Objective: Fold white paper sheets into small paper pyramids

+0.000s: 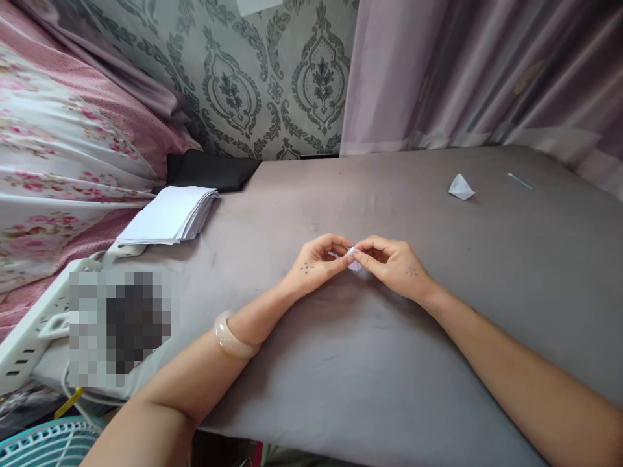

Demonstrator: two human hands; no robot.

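Both hands meet above the middle of the grey cloth-covered surface, pinching one small piece of folded white paper (355, 264). My left hand (321, 263) closes thumb and fingers on its left side, and a pale bangle (233, 337) circles that wrist. From the right, my right hand (392, 263) grips the same paper between thumb and fingertips. Much of the paper is hidden behind the fingers, so its full shape cannot be made out. Farther back on the right stands a small folded white paper piece (461, 187), apart from both hands.
A stack of white paper (168, 214) lies at the left, by a black folder-like item (211, 170). A white power strip (36, 324) runs along the left edge. A thin cotton swab (520, 181) rests at the far right. Curtains (389, 71) border the back.
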